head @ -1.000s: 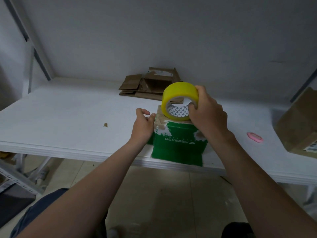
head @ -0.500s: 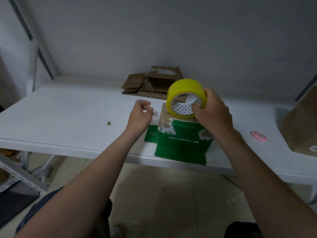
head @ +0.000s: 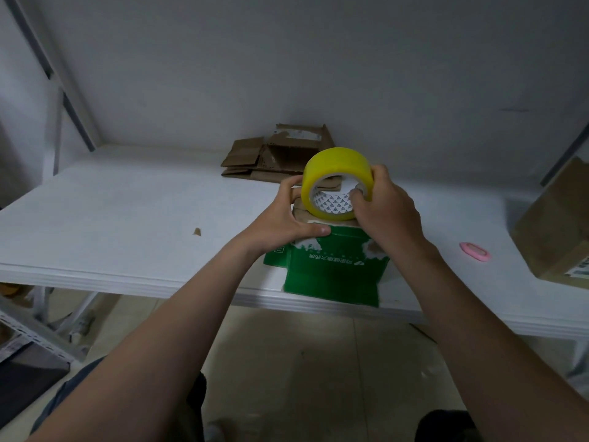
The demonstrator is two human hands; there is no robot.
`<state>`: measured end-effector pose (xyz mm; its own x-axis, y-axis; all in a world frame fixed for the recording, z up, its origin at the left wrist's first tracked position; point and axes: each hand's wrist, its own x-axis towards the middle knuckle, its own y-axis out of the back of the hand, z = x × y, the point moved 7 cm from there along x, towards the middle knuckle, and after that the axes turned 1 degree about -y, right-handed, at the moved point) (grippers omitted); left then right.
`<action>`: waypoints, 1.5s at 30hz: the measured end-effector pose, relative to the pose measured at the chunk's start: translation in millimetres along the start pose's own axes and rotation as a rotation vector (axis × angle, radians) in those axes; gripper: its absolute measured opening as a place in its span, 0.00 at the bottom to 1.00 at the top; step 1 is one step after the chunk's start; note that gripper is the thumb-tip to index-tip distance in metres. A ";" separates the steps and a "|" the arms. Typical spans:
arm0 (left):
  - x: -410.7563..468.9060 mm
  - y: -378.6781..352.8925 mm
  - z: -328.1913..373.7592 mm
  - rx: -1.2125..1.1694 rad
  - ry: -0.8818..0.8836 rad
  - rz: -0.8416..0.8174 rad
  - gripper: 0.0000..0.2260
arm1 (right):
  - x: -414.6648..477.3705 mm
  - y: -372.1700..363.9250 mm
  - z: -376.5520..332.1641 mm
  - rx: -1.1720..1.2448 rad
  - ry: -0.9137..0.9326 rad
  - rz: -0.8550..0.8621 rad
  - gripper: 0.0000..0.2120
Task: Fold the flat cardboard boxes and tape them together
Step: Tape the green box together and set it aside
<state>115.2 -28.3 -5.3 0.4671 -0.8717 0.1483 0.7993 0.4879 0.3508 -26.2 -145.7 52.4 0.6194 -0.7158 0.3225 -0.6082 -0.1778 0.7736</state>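
Box (head: 334,269): green, white print on the front, upright at the near edge of table (head: 95,218), lower front reaching a little past that edge. Upper part brown and torn, partly hidden behind tape

Tape (head: 334,167): yellow roll, standing on its rim, hole turned to the camera, low rim at the top of the box. Touching the box or just above it, cannot tell

Right hand (head: 385,212): grips the right side of the tape, fingers curled round the rim and close together, fingertips hooked into the hole

Left hand (head: 283,218): holds the top left part of the box. Thumb laid flat along the upper front edge, pressing on the green face. Other fingers curled up and over, close together, toward the left rim of the tape. Touching the tape or not, cannot tell

Farther back on the table, near the wall: pile of flat cardboard (head: 277,161), brown, torn, partly behind the tape. Left of the box, well apart: small brown scrap (head: 197,231). Right of the box: small pink oval (head: 474,251), lying flat. At the far right: brown carton (head: 557,224), cut by the frame edge
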 end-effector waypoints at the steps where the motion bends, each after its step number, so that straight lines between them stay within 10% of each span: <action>1: 0.5 -0.6 0.2 0.004 -0.007 0.000 0.46 | 0.5 -0.1 -0.2 -0.005 0.005 0.002 0.13; 17: 3.9 4.0 -4.2 0.115 -0.034 0.071 0.33 | 6.3 21.7 3.7 -0.053 -0.015 -0.020 0.12; 45: 9.9 -8.9 5.7 0.329 0.026 0.018 0.49 | 13.7 31.1 46.0 0.149 -0.223 0.050 0.11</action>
<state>110.6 -41.5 -1.6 0.4929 -0.8595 0.1352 0.6275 0.4588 0.6292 -59.5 -192.1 55.7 0.4727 -0.8540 0.2173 -0.7116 -0.2245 0.6657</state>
